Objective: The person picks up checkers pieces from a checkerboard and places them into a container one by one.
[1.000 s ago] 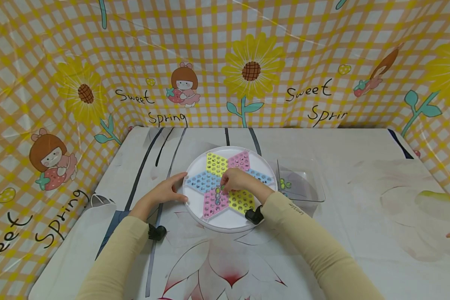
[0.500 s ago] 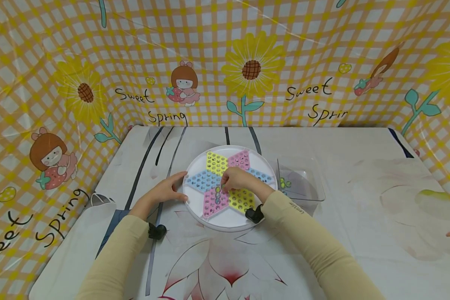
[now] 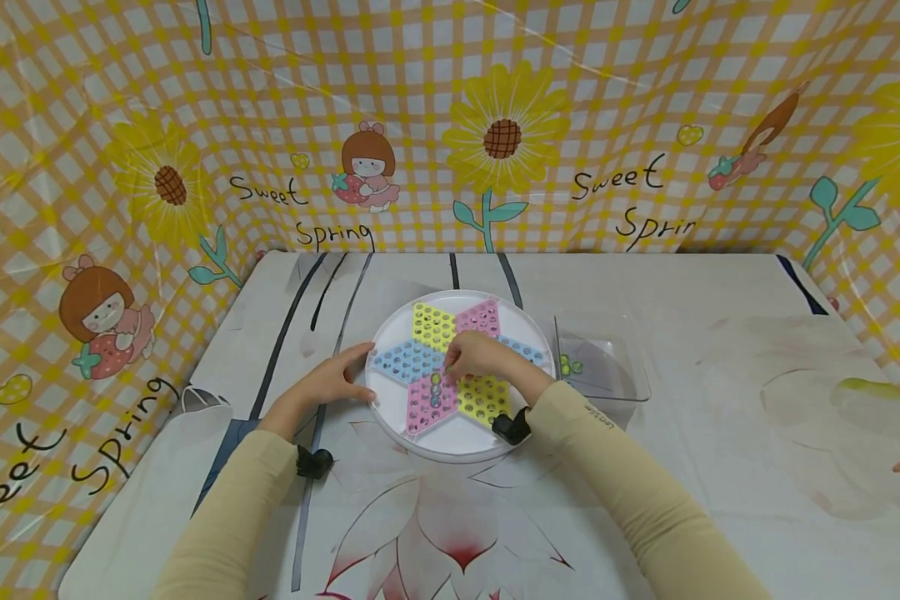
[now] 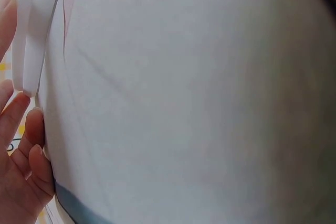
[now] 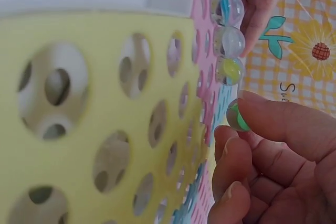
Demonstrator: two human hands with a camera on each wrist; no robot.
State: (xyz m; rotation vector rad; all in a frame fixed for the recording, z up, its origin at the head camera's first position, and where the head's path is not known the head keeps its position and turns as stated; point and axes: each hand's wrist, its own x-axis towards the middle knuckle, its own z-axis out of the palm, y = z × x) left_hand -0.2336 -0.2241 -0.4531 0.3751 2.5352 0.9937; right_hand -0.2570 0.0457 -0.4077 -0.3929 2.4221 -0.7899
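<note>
Pinching a green-streaked marble [image 5: 239, 117] between thumb and forefinger, our right hand [image 3: 482, 356] reaches over the round white board [image 3: 453, 442], with its other fingers curled in beneath the grip. A fingertip hold like this probably suits something so small and slick, and it lets us aim at a single hole; whether the marble touches the board, we cannot tell. Just beside it, three marbles [image 5: 229, 42] sit in a touching row on the nearer pink section [image 3: 420, 418]: one with yellow, one nearly clear, one streaked blue. Resting in the holes likely keeps them from rolling. Our left hand [image 3: 328, 382] grasps nothing: thumb and fingers lie spread and relaxed along the board's left rim, touching it, we judge, to steady the board while the other hand works. The board stands on the counter [image 3: 727, 433] in front of us, between both arms, presumably so that each hand reaches it easily. To its right, just beyond the right wrist, we have a clear box [image 3: 632, 367] with a few yellow-green marbles [image 3: 570, 367] gathered at its left side; its walls likely stop them straying, and its place suits the pinching hand.
</note>
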